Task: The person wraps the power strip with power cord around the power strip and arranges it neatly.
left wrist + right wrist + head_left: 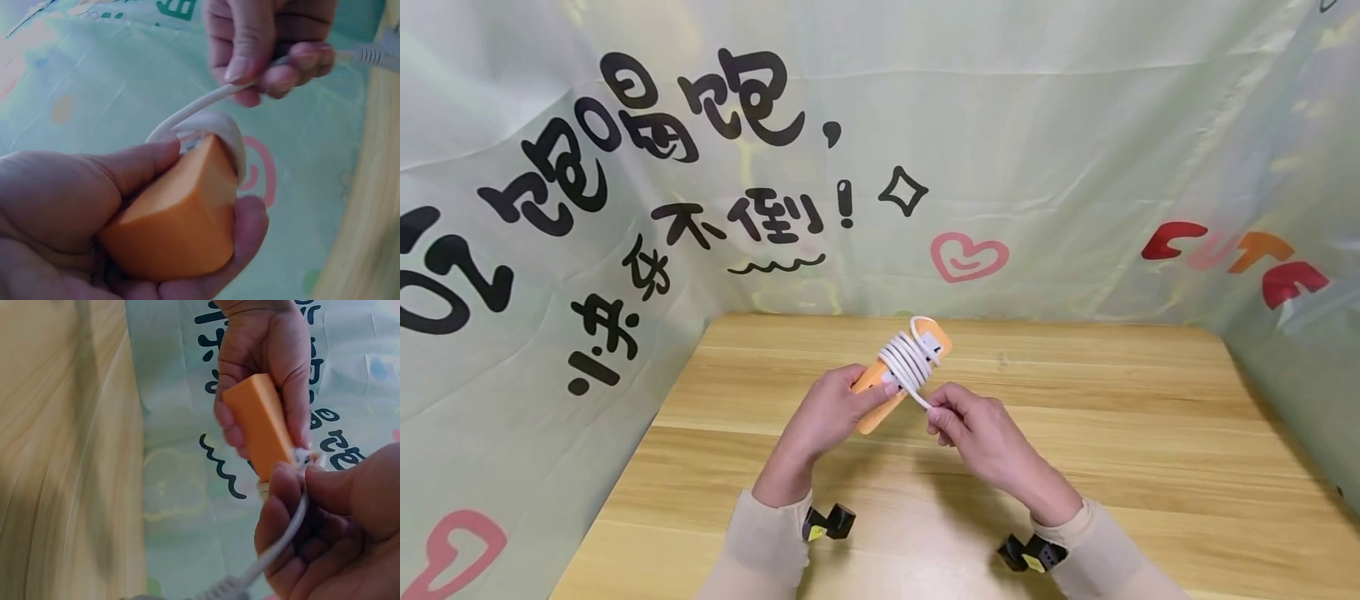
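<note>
An orange power strip (872,417) with a white socket face is held in my left hand (831,417), tilted above the table. My left thumb presses on its face, and the fingers curl under its orange body (178,215). White cord (906,360) lies in several coils around the strip's middle, with one looser loop near its far end. My right hand (985,429) pinches the cord's free length between thumb and fingers, close beside the strip. Past those fingers, the ribbed end of the cord (370,56) sticks out in the left wrist view, its tip cut off by the frame.
A light wood-grain table (1112,417) lies under both hands. Pale fabric walls (1037,150) with printed writing and hearts enclose its back and sides. Small black devices (829,522) are strapped on both wrists, over beige sleeves (760,546).
</note>
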`<state>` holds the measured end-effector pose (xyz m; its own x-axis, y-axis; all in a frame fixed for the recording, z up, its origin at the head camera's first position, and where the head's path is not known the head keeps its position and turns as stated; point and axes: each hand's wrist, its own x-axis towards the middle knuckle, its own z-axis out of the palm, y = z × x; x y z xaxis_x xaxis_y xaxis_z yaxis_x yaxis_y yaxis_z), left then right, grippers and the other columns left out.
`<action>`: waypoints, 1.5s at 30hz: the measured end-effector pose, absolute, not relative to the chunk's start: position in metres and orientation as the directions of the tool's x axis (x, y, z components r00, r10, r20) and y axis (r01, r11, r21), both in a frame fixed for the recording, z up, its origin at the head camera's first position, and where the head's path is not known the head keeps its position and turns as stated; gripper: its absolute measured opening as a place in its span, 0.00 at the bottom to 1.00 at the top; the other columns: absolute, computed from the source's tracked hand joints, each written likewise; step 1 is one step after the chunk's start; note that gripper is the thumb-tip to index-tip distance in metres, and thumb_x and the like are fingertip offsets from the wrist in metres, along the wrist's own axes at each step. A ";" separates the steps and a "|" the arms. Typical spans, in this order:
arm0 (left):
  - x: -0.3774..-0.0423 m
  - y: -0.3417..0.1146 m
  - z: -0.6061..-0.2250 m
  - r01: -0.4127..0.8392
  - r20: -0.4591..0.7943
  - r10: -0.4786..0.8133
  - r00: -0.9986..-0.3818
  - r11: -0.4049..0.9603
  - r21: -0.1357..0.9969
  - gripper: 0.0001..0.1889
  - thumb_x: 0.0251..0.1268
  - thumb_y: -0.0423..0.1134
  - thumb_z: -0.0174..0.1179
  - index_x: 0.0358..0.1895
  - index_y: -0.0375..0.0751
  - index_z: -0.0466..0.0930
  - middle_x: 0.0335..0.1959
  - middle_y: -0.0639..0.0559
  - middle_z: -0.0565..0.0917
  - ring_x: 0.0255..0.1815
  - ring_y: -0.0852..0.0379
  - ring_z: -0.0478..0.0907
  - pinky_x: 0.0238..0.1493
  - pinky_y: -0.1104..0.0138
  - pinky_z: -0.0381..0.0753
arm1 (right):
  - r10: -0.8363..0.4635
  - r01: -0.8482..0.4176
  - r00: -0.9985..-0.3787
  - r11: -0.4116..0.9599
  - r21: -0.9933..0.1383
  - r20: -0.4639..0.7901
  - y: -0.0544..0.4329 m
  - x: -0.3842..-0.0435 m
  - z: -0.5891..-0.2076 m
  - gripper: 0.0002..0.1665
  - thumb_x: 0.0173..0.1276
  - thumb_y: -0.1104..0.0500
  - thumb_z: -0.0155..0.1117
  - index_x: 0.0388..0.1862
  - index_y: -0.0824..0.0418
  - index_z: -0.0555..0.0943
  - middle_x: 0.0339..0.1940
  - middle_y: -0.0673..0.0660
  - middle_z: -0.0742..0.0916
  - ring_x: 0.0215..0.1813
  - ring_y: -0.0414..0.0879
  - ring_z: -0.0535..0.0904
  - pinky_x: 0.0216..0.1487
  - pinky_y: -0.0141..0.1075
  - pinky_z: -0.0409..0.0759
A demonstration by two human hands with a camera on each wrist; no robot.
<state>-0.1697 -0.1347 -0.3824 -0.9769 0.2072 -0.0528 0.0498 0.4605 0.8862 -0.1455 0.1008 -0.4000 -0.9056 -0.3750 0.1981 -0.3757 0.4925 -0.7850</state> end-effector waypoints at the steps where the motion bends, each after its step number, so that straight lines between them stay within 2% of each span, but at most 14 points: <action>1: -0.169 -0.135 -0.382 0.046 -0.057 0.222 -0.973 0.431 0.901 0.17 0.70 0.52 0.70 0.47 0.42 0.87 0.30 0.49 0.84 0.29 0.54 0.78 0.32 0.62 0.78 | -0.362 -0.360 -0.913 0.505 -0.784 0.186 0.101 -0.146 -0.400 0.07 0.82 0.60 0.60 0.39 0.55 0.80 0.28 0.50 0.85 0.28 0.39 0.80 0.28 0.33 0.79; 5: -0.169 -0.139 -0.379 0.024 -0.076 0.275 -0.959 0.344 0.939 0.16 0.69 0.45 0.71 0.51 0.39 0.87 0.35 0.47 0.87 0.32 0.53 0.81 0.37 0.61 0.80 | -0.324 -0.328 -0.932 0.564 -0.758 0.162 0.104 -0.149 -0.402 0.13 0.82 0.51 0.61 0.34 0.53 0.77 0.23 0.50 0.81 0.23 0.39 0.74 0.23 0.34 0.74; 8: -0.169 -0.140 -0.379 0.009 -0.088 0.297 -0.951 0.311 0.950 0.17 0.68 0.43 0.71 0.55 0.38 0.85 0.37 0.46 0.88 0.34 0.53 0.82 0.38 0.62 0.81 | -0.311 -0.328 -0.935 0.584 -0.742 0.168 0.105 -0.151 -0.403 0.15 0.81 0.48 0.62 0.33 0.53 0.76 0.22 0.49 0.80 0.22 0.39 0.71 0.23 0.34 0.71; 12: -0.169 -0.141 -0.378 -0.016 -0.098 0.308 -0.946 0.259 0.966 0.19 0.69 0.43 0.70 0.57 0.37 0.84 0.39 0.45 0.88 0.35 0.53 0.83 0.38 0.62 0.81 | -0.331 -0.348 -0.927 0.582 -0.735 0.178 0.107 -0.154 -0.405 0.12 0.81 0.51 0.63 0.34 0.52 0.78 0.23 0.46 0.77 0.24 0.38 0.70 0.26 0.33 0.70; 15: -0.170 -0.142 -0.376 -0.052 -0.104 0.312 -0.944 0.169 0.984 0.19 0.71 0.40 0.69 0.58 0.34 0.82 0.41 0.42 0.88 0.37 0.50 0.86 0.39 0.64 0.83 | -0.380 -0.368 -0.910 0.557 -0.744 0.166 0.108 -0.156 -0.406 0.07 0.80 0.59 0.63 0.37 0.53 0.80 0.26 0.46 0.78 0.26 0.38 0.72 0.26 0.33 0.74; 18: -0.171 -0.143 -0.375 -0.080 -0.098 0.320 -0.942 0.068 0.994 0.18 0.73 0.37 0.68 0.59 0.31 0.78 0.43 0.41 0.88 0.39 0.49 0.88 0.39 0.66 0.85 | -0.411 -0.374 -0.899 0.542 -0.753 0.151 0.110 -0.158 -0.407 0.08 0.79 0.66 0.62 0.39 0.54 0.81 0.29 0.48 0.80 0.28 0.40 0.74 0.27 0.34 0.79; 22: -0.172 -0.142 -0.374 -0.097 -0.077 0.311 -0.947 -0.050 0.994 0.18 0.75 0.34 0.65 0.59 0.28 0.74 0.46 0.40 0.88 0.38 0.52 0.89 0.42 0.65 0.88 | -0.399 -0.353 -0.908 0.573 -0.739 0.125 0.114 -0.161 -0.409 0.09 0.80 0.63 0.62 0.38 0.51 0.81 0.30 0.49 0.80 0.32 0.43 0.74 0.31 0.35 0.76; 26: -0.173 -0.142 -0.372 -0.101 -0.058 0.284 -0.957 -0.140 0.985 0.17 0.76 0.30 0.62 0.60 0.25 0.73 0.46 0.42 0.88 0.39 0.50 0.90 0.45 0.63 0.89 | -0.419 -0.316 -0.905 0.554 -0.770 0.069 0.118 -0.164 -0.409 0.07 0.81 0.57 0.62 0.39 0.51 0.80 0.29 0.52 0.81 0.28 0.43 0.74 0.29 0.34 0.71; 30: -0.175 -0.144 -0.374 -0.089 -0.037 0.261 -0.965 -0.190 0.978 0.17 0.76 0.30 0.61 0.61 0.24 0.74 0.47 0.43 0.87 0.39 0.49 0.90 0.46 0.62 0.89 | -0.468 -0.272 -0.884 0.487 -0.830 0.015 0.124 -0.168 -0.409 0.07 0.82 0.54 0.62 0.44 0.56 0.80 0.32 0.54 0.84 0.30 0.44 0.77 0.31 0.35 0.75; 35: -0.175 -0.151 -0.374 -0.069 0.000 0.240 -0.971 -0.275 0.959 0.20 0.77 0.29 0.59 0.66 0.24 0.72 0.50 0.42 0.85 0.39 0.51 0.90 0.48 0.61 0.89 | -0.449 -0.130 -0.891 0.405 -0.905 -0.073 0.130 -0.172 -0.407 0.18 0.83 0.48 0.59 0.48 0.63 0.78 0.30 0.57 0.83 0.30 0.49 0.82 0.33 0.43 0.85; 40: -0.174 -0.155 -0.372 -0.072 0.017 0.300 -0.954 -0.282 0.957 0.22 0.78 0.30 0.58 0.69 0.23 0.71 0.50 0.43 0.86 0.39 0.52 0.90 0.47 0.62 0.89 | -0.427 -0.037 -0.898 0.320 -0.947 -0.109 0.134 -0.176 -0.409 0.20 0.84 0.49 0.58 0.50 0.67 0.76 0.30 0.59 0.80 0.30 0.51 0.80 0.30 0.47 0.86; 45: -0.170 -0.158 -0.372 -0.098 -0.003 0.468 -0.884 -0.178 0.979 0.23 0.75 0.31 0.62 0.68 0.24 0.74 0.46 0.45 0.89 0.38 0.52 0.90 0.43 0.63 0.89 | -0.485 -0.066 -0.871 0.281 -0.957 -0.082 0.142 -0.180 -0.411 0.17 0.82 0.58 0.61 0.59 0.70 0.78 0.38 0.60 0.81 0.40 0.51 0.79 0.39 0.45 0.87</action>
<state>-0.1703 -0.1577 -0.3717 -0.8839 0.4676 -0.0034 -0.0981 -0.1782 0.9791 -0.1797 0.1419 -0.4108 -0.8709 -0.4846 -0.0817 -0.0665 0.2808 -0.9575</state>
